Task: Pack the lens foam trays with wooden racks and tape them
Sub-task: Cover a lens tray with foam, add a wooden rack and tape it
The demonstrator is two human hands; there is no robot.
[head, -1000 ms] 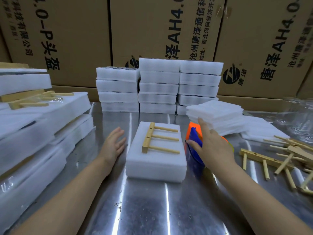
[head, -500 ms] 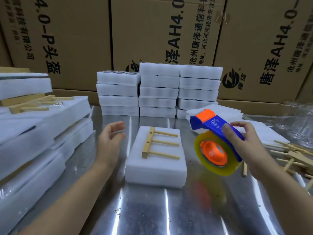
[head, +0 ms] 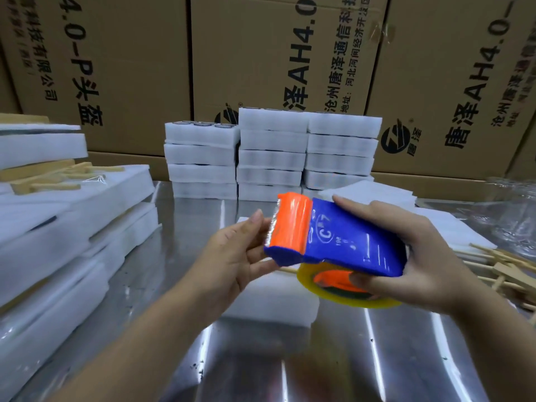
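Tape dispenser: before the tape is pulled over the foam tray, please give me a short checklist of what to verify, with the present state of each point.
1. Right hand grips the tape dispenser firmly: ok.
2. Left hand is at the orange front end, where the tape comes out: ok.
3. Free tape end is found and pinched: cannot tell, blurred.
4. Tape roll has tape left: ok.
5. Foam tray lies on the metal table below the hands: ok.
6. Wooden rack sits on the tray: cannot tell, hidden by the hands.
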